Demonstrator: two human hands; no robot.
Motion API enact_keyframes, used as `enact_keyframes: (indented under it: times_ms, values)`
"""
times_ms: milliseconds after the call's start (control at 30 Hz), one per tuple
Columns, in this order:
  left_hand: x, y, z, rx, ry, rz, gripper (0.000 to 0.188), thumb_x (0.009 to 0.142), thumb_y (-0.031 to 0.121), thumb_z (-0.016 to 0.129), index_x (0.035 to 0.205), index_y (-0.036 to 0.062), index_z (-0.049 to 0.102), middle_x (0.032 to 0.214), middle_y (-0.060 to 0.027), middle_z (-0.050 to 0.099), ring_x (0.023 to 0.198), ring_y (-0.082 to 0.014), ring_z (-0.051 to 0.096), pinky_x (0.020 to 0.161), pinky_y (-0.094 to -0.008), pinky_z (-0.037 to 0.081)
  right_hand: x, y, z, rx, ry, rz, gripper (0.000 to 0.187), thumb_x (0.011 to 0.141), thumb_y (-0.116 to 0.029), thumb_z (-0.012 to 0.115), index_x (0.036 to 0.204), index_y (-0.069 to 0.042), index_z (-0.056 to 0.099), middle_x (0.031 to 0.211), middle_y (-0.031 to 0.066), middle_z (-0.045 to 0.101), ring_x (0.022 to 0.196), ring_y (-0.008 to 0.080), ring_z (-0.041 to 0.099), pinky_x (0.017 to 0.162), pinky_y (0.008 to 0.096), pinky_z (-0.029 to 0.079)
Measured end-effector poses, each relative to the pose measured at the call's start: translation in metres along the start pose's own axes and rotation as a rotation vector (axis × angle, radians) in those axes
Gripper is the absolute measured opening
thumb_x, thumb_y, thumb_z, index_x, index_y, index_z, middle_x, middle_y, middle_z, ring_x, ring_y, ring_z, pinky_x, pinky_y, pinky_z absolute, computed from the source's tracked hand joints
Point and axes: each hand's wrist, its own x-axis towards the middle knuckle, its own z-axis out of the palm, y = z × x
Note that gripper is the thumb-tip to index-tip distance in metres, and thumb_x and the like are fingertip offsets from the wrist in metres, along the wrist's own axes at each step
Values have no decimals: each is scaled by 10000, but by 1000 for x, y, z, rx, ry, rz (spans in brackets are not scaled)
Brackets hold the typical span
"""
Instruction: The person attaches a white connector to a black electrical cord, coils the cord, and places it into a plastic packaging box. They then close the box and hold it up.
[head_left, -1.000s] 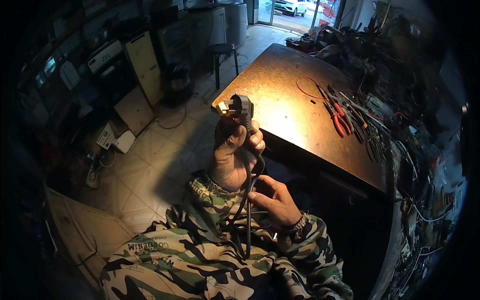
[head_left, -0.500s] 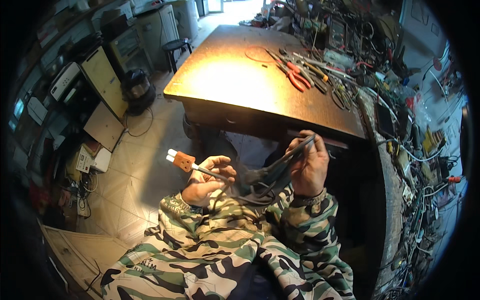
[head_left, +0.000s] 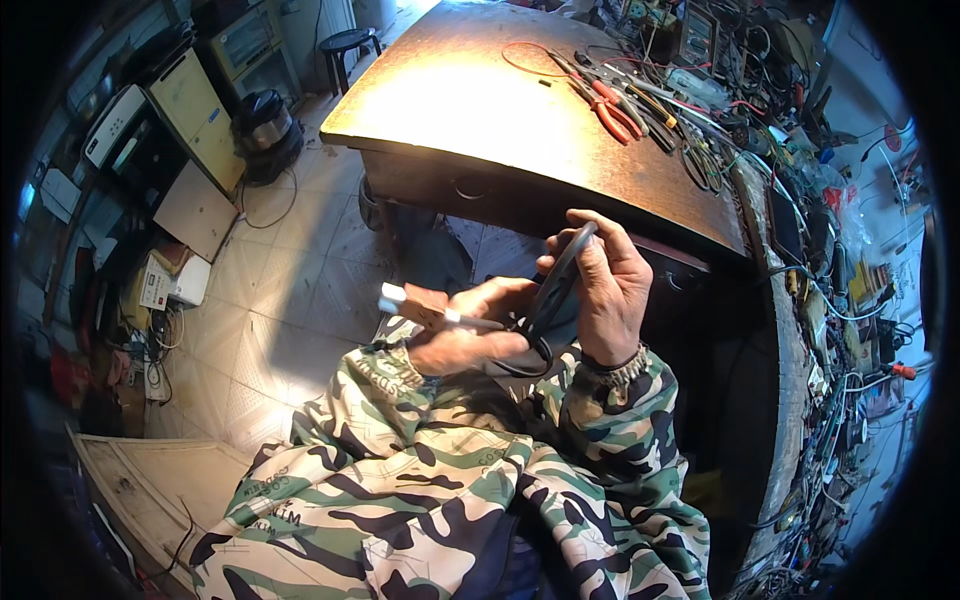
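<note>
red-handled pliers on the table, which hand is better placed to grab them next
Probably the right hand: it is nearer the red-handled pliers, though it pinches the black cable. The left hand is farther, beside the orange connector.

A camouflage garment (head_left: 455,495) is being worn, its cloth being patterned with cream, green and black patches. The same pattern is being carried by the left sleeve (head_left: 370,400) and the right sleeve (head_left: 630,435). At the right, a cuff (head_left: 612,378) is being gathered into ruffles. Dark lettering (head_left: 277,512) is being shown near left. The left hand (head_left: 465,345) and right hand (head_left: 622,300) are being seen bare.
</note>
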Motion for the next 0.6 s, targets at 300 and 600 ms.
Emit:
enact_keyframes:
  times_ms: [300, 600]
  values:
    - [-13, -20, 2, 210, 220, 10, 536, 904, 189, 817, 1332, -1, 557, 1154, -79, 679, 1069, -144, 651, 954, -320, 545, -19, 23, 10, 102, -110, 221, 830, 928, -342, 694, 1544, 61, 309, 1318, 233, 628, 1222, 264, 612, 1043, 388, 482]
    - [-21, -17, -8, 138, 197, 25, 514, 963, 81, 706, 1434, 7, 518, 1308, -104, 623, 1176, -141, 594, 977, -293, 516, -33, 42, 14, 242, 3, 141, 364, 1028, -223, 565, 1263, 53, 541, 853, 96, 666, 856, 216, 691, 831, 385, 577]
